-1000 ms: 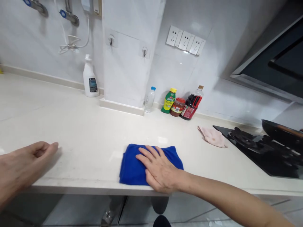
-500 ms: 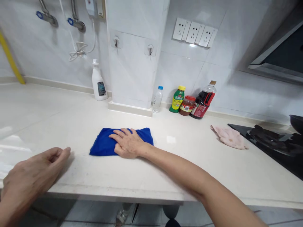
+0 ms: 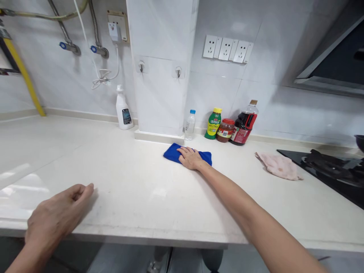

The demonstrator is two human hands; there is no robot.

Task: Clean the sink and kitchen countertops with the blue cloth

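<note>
My right hand [image 3: 191, 158] lies flat on a folded blue cloth [image 3: 172, 153], fingers spread and pressing it against the white countertop [image 3: 127, 182]. The cloth sits just in front of the pillar's base and a clear plastic bottle [image 3: 190, 127] with a blue cap. Over the counter's front edge at the left, my left hand [image 3: 58, 212] is curled closed, thumb against the fingers, with nothing visible in it.
A white spray bottle [image 3: 124, 112] stands left of the pillar [image 3: 162, 94]. Along the wall are a green bottle [image 3: 212, 124], a red-lidded jar [image 3: 225, 131] and a dark sauce bottle [image 3: 243, 125]. A pink rag [image 3: 280, 167] lies beside the black stove [image 3: 327, 167].
My right hand has slid the blue cloth away from me and to the right, toward the clear bottle. My left hand stays curled near the front edge. The view has tilted up slightly.
</note>
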